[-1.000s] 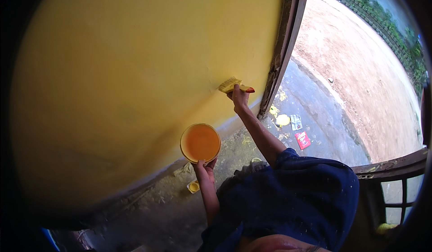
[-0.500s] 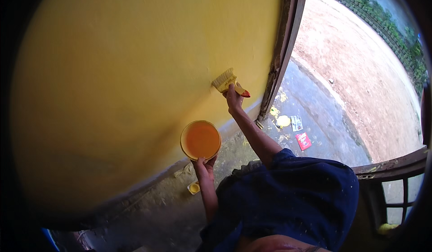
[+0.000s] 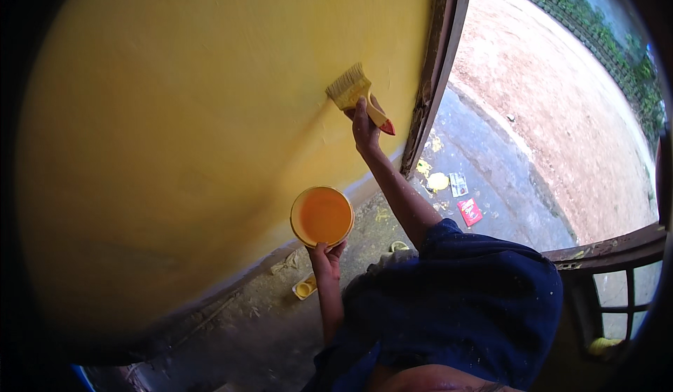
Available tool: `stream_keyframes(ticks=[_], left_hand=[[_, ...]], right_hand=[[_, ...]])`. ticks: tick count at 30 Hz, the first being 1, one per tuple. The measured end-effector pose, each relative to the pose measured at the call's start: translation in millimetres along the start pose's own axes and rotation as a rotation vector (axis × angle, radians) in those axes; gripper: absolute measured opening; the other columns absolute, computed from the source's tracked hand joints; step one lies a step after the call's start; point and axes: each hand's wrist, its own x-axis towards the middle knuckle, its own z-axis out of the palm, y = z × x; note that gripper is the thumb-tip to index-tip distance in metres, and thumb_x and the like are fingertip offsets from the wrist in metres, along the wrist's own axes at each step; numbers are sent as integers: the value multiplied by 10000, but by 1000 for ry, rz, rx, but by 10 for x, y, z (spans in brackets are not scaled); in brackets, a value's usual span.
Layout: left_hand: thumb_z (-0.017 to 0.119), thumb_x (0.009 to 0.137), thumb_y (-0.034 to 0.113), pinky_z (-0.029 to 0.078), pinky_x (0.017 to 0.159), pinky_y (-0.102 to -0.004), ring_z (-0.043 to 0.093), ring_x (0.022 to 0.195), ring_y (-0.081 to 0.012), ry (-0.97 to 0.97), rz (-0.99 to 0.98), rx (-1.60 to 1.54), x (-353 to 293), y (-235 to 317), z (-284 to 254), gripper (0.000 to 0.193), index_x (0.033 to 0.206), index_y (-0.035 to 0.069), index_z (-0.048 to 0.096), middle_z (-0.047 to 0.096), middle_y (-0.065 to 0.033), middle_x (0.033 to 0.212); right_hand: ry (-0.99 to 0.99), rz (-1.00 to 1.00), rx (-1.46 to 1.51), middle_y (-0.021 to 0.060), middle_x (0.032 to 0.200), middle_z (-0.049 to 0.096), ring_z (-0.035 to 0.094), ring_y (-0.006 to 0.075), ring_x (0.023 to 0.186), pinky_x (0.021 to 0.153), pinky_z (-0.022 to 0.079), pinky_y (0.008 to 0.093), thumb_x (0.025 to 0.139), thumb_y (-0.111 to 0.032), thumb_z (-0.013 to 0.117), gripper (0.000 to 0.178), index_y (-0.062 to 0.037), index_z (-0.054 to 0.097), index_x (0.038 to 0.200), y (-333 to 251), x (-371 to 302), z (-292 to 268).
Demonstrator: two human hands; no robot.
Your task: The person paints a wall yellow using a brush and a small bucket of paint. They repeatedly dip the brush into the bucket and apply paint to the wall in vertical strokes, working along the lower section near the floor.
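Note:
My right hand (image 3: 364, 124) is closed round a wide paintbrush (image 3: 350, 89) with pale bristles and a yellow handle tipped in red. Its bristles point up and left against or close to the yellow wall (image 3: 210, 98); whether they touch cannot be made out. Lower and to the left, my left hand (image 3: 326, 257) grips a round paint bucket (image 3: 322, 216) by its near rim, thumb at the edge. Orange-looking paint shows inside the bucket, which is held in front of the wall's lower part.
A dark wooden door frame (image 3: 438, 63) borders the wall on the right. Outside it, yellow paint spots (image 3: 437, 182) and a red packet (image 3: 470, 212) lie on grey concrete. A small yellow-stained container (image 3: 304, 288) stands on the floor below the bucket. Window bars (image 3: 617, 308) are at lower right.
My right hand has moved the paintbrush upward along the wall, and its handle has tilted further down. The bucket in my left hand has shifted slightly right in the picture.

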Motion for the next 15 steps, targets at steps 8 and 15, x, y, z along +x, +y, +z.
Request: stream_keyframes(ticks=[8, 15], left_hand=[[532, 806, 39, 601, 780, -456, 648, 977, -338, 26, 51, 6, -21, 73, -24, 636, 1388, 116, 290, 521, -185, 1243], [536, 802, 51, 612, 757, -437, 640, 990, -335, 50, 67, -1, -71, 80, -52, 629, 1381, 109, 299, 523, -178, 1230]], right_hand=[[-53, 9, 10, 96, 879, 602, 625, 151, 666, 649, 583, 306, 946, -195, 506, 231, 18, 509, 1033, -247, 448, 244], [-71, -169, 216, 95, 1042, 585, 587, 162, 884, 841, 507, 323, 982, -266, 512, 323, 32, 544, 1102, -524, 814, 314]])
